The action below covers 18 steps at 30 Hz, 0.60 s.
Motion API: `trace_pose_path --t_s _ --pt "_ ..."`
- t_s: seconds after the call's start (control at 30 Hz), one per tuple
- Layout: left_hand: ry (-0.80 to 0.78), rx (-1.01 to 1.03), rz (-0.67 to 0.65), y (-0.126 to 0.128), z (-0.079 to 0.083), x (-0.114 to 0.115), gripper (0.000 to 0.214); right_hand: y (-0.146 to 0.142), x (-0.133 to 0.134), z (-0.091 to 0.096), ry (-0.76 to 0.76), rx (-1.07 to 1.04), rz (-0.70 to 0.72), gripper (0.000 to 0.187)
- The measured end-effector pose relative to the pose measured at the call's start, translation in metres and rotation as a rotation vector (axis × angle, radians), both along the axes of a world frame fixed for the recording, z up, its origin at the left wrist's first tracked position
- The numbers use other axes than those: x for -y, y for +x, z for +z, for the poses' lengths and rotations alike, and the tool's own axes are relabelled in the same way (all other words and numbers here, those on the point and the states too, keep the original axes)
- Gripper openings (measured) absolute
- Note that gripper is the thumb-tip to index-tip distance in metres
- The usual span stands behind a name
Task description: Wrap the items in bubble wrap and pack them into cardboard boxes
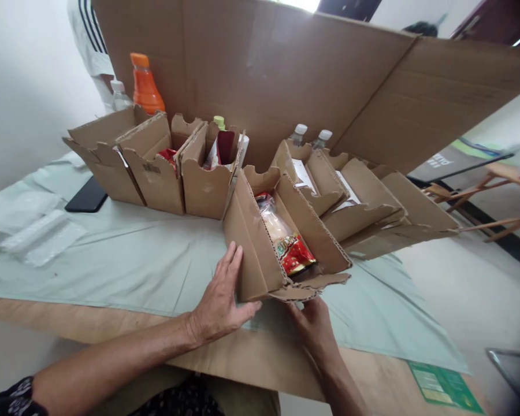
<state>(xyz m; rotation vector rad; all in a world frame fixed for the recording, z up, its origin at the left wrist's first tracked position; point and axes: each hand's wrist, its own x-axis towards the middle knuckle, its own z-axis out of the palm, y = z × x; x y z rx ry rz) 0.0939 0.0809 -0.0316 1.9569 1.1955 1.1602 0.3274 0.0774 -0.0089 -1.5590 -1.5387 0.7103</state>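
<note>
Counter [260,361] below; carton [253,251] against spread left hand [221,303], above right hand [314,323], its grip unclear; likely light, bendy: hold walls low

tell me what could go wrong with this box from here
The cardboard box has a ragged front edge, which might bend or tear near the right hand. It could tip away from the left hand at its side, letting the red packet inside slide. Its far end might knock the neighbouring box.
</note>
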Motion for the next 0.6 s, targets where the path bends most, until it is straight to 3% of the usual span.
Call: trace_pose_path --t_s 0.2,0.37,0.53,0.6 --pt "0.057 0.016 -0.041 -0.014 0.006 -0.013 0.107 -0.011 -0.009 0.024 0.019 0.186 0.070 0.028" --pt "0.053 0.066 0.002 -0.017 0.014 -0.037 0.091 -0.023 -0.037 0.038 0.009 0.309 0.082 0.024" --pt "-0.120 0.050 0.270 -0.028 0.021 -0.079 0.077 -0.033 -0.070 0.043 0.018 0.524 -0.013 0.036" --pt "-0.164 0.051 0.369 -0.036 0.022 -0.090 0.072 -0.040 -0.074 0.040 0.087 0.488 0.043 0.039"
